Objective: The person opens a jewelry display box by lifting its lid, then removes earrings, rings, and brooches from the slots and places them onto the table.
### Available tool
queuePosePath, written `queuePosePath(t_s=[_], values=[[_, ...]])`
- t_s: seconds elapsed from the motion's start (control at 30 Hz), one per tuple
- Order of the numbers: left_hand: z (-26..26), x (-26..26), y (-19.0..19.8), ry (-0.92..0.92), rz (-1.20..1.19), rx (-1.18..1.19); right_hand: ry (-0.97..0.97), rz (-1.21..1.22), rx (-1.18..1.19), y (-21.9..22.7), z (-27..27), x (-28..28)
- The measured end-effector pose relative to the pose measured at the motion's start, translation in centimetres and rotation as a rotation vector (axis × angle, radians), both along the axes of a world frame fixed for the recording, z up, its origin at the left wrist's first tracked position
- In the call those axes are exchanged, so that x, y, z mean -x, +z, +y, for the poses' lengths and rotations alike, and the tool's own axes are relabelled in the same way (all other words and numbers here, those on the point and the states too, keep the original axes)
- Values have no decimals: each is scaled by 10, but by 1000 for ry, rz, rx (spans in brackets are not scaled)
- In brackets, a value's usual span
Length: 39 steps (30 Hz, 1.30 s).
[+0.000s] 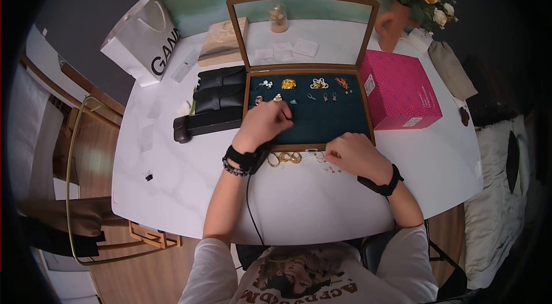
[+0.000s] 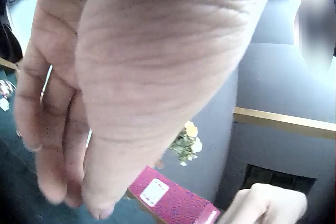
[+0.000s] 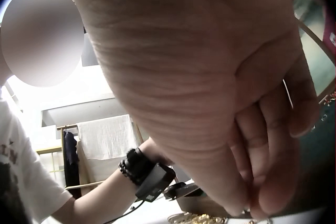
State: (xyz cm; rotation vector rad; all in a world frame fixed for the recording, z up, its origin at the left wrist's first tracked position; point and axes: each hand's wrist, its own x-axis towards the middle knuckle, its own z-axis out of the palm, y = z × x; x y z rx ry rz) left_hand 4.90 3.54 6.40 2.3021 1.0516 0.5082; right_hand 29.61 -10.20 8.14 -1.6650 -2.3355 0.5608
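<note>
In the head view my left hand (image 1: 264, 123) is over the left part of a wooden case (image 1: 248, 97) with a dark green lining. Its fingers are loosely bent in the left wrist view, and nothing shows between them. My right hand (image 1: 359, 154) is at the case's front edge, beside small earrings (image 1: 330, 170). The right wrist view has its thumb and fingertips close together; whether they pinch something is unclear. Gold hoops (image 1: 284, 158) lie in front of the case. Inside, gold jewelry (image 1: 288, 84), a pearl piece (image 1: 318, 83) and small earrings (image 1: 334, 97) form rows.
The case's glass lid (image 1: 371, 28) stands raised. A pink box (image 1: 402, 91) is to the right, black cases (image 1: 218, 100) to the left. Farther back are a white paper bag (image 1: 138, 39), a wooden board (image 1: 221, 45) and an orange vase (image 1: 393, 25) of flowers. A binder clip (image 1: 148, 176) lies front left.
</note>
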Motion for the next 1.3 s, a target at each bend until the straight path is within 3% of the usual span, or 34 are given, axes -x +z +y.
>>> queuePosePath(t_s=[0.07, 0.17, 0.4, 0.5, 0.73, 0.8, 0.9, 1.0, 1.07, 1.1, 1.13, 1.2, 1.3], values=[[13, 12, -6, 145, 14, -116, 10, 45, -27, 1, 17, 6], [27, 21, -21, 209, 31, -149, 17, 89, -84, -3, 52, 18], [33, 17, -35, 242, 4, -115, 18, 97, -268, -39, 134, 59], [34, 16, -39, 229, -5, -108, 63, 62, -356, -48, 143, 69], [31, 10, -46, 274, -2, -333, 80, -10, -411, -61, 156, 69], [29, 9, -41, 277, -25, -348, 126, 24, -541, -61, 156, 67], [25, 10, -28, 298, -28, -298, 53, 77, -371, -44, 153, 64], [18, 12, -10, 272, -51, -221, 13, 280, -273, -21, 138, 54], [7, 13, 6, 106, -144, -35, 38, 349, -216, -16, 124, 41], [0, 11, 14, 106, -146, -33, 43, 409, -137, -12, 110, 37], [-10, 6, 21, -6, -77, -13, 47, 467, -58, -6, 96, 33], [-22, -3, 24, -208, 64, 55, 97, 330, 82, 18, 64, 28], [-40, -22, 24, -315, 269, 288, 153, 283, 191, 3, 38, 21]])
